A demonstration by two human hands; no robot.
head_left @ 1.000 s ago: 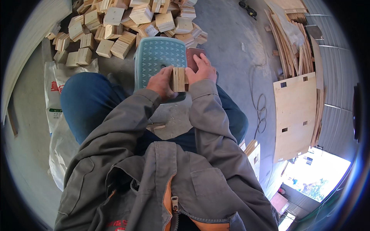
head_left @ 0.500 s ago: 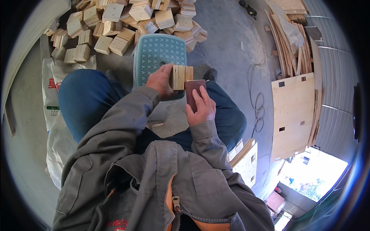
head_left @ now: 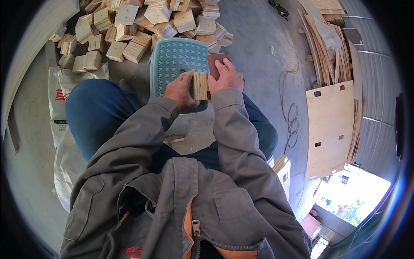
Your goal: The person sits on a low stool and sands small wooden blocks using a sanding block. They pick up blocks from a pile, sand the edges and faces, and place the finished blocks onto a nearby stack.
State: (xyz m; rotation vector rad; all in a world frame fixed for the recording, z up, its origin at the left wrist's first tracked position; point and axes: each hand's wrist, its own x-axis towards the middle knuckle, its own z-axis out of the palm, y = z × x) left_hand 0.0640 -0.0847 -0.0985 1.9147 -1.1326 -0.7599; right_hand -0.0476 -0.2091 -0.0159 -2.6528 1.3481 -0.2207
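My left hand (head_left: 179, 91) grips a layered plywood block (head_left: 200, 86) over the near edge of a teal plastic stool (head_left: 161, 64) with a bumpy top. The block's striped edge faces up. In my right hand (head_left: 227, 79) is a flat reddish-brown sanding block (head_left: 214, 63), its fingers and thumb laid over it. The pad lies along the right side of the plywood block, reaching past its far end. Whether the two touch is hidden by my right hand.
Beyond the stool lies a heap of loose plywood blocks (head_left: 157, 13). A white plastic sack (head_left: 64, 151) rests left of my knee. To the right are a coiled cable (head_left: 292, 125), a large plywood sheet (head_left: 331, 129) and stacked boards (head_left: 317, 47) along the wall.
My right hand has pushed the sanding block forward, away from my body, along the plywood block's right side. My left hand and the plywood block stay nearly in place.
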